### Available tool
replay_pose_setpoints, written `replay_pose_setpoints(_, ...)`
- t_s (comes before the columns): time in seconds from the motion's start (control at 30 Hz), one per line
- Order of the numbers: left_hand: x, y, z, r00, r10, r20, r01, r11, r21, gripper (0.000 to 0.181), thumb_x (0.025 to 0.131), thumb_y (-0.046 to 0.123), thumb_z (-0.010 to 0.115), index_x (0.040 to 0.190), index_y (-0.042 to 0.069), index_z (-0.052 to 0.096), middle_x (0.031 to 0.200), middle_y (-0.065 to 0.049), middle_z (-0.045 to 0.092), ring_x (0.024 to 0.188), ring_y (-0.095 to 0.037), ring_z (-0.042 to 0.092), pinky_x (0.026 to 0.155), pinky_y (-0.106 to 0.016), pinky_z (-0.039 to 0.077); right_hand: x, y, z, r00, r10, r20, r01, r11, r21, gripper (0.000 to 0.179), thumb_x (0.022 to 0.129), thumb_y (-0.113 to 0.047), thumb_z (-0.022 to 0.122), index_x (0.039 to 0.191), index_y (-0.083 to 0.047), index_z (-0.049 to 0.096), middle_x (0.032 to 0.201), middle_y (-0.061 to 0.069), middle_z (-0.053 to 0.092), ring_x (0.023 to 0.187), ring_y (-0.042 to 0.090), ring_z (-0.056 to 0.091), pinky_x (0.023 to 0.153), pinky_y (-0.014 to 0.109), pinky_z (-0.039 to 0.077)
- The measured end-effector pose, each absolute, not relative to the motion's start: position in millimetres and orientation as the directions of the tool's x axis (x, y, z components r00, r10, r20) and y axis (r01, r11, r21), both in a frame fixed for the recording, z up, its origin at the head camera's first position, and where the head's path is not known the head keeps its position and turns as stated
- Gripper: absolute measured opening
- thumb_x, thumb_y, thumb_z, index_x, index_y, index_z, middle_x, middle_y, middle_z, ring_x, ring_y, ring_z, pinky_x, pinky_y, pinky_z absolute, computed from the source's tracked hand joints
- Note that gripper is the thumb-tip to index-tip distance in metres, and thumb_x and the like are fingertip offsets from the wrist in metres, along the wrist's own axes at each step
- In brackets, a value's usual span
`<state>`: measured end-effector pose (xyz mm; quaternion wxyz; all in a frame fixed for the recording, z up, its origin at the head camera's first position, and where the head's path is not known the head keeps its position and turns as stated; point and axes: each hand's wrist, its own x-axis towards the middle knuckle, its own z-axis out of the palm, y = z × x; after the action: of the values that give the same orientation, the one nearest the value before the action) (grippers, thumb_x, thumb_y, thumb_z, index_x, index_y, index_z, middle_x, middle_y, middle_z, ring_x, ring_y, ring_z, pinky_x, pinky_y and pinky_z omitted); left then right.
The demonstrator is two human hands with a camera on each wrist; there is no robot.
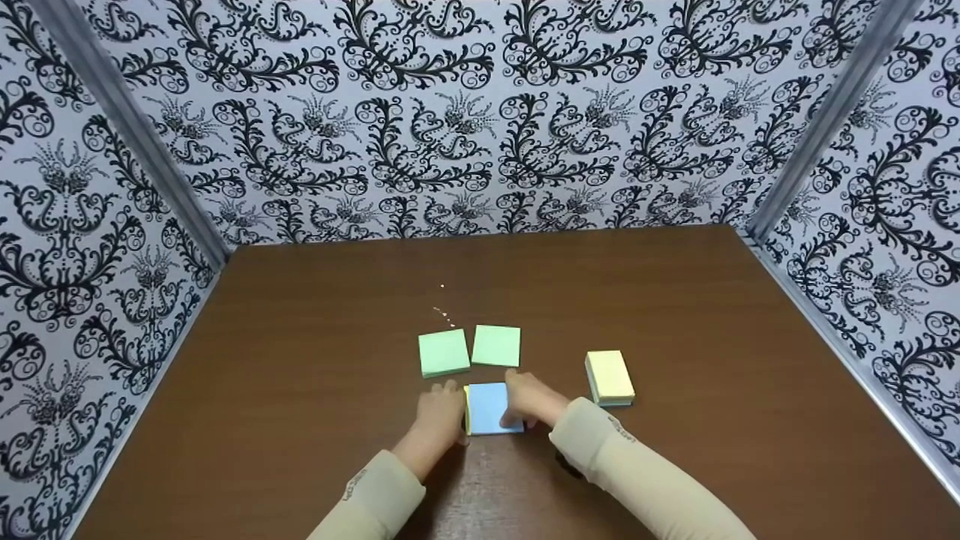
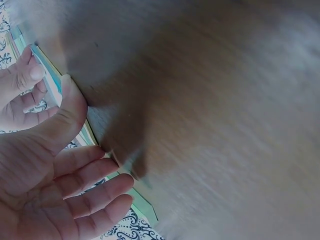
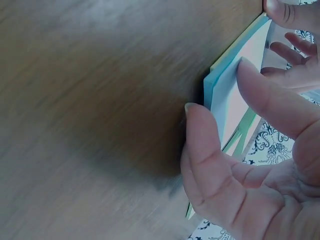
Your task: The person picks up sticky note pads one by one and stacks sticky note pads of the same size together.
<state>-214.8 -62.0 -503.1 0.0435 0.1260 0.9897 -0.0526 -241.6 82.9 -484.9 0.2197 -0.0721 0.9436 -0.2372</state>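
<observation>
A light blue sticky note pad (image 1: 487, 409) lies on top of a yellow sticky note pad (image 1: 466, 421), whose edge peeks out on the left. My left hand (image 1: 439, 416) holds the yellow pad at its left side, thumb near the front corner; how far its fingers wrap round is partly hidden. From the right, my right hand (image 1: 529, 397) pinches the blue pad. In the right wrist view its thumb (image 3: 265, 92) presses on the pad's top face, while the index finger (image 3: 202, 130) lies at the side edge.
Two green sticky note pads (image 1: 444, 353) lie side by side just beyond the hands. To the right, a pale yellow pad (image 1: 610, 375) sits on a blue one. Small light specks (image 1: 444, 314) mark the brown table (image 1: 330, 300). Patterned walls (image 1: 465, 112) enclose it.
</observation>
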Motion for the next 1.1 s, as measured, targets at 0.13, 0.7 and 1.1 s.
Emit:
replay_pose_setpoints(0.13,-214.9,-61.9,-502.2,-0.962,0.252,-0.104,0.262,0.960,-0.100,0.059,0.056,0.039,0.086,0.100,0.008,0.063,0.090,-0.007,0.050,0.087,-0.025,0.053,0.071,-0.036,0.050,-241.2,81.1,-485.3,-0.893,-0.239,-0.381,-0.032,0.879,-0.476,0.076,0.070,-0.009,0.079,0.130,0.008,0.036,0.111,0.028,0.055,0.051,0.023,0.058,0.049,0.033,0.051)
replay_pose_setpoints(0.7,-214.0,-62.9,-502.3,-0.959,0.270,-0.084,0.279,0.952,-0.124,0.072,0.054,0.040,0.085,0.112,0.005,0.061,0.093,-0.008,0.051,0.087,-0.025,0.053,0.068,-0.035,0.050,-242.1,74.0,-488.4,-0.911,-0.199,-0.361,-0.006,0.883,-0.469,0.066,0.070,-0.008,0.078,0.122,0.007,0.042,0.124,0.034,0.038,0.048,0.021,0.054,0.046,0.030,0.048)
replay_pose_setpoints(1.1,-225.0,-68.8,-528.5,-0.952,0.306,-0.006,0.304,0.942,-0.144,0.070,0.052,0.046,0.085,0.104,0.005,0.064,0.092,-0.008,0.052,0.082,-0.026,0.054,0.062,-0.038,0.050,-240.7,71.3,-487.7,-0.919,-0.191,-0.346,-0.013,0.889,-0.457,0.060,0.069,-0.008,0.078,0.117,0.007,0.045,0.118,0.031,0.041,0.054,0.021,0.052,0.048,0.029,0.045)
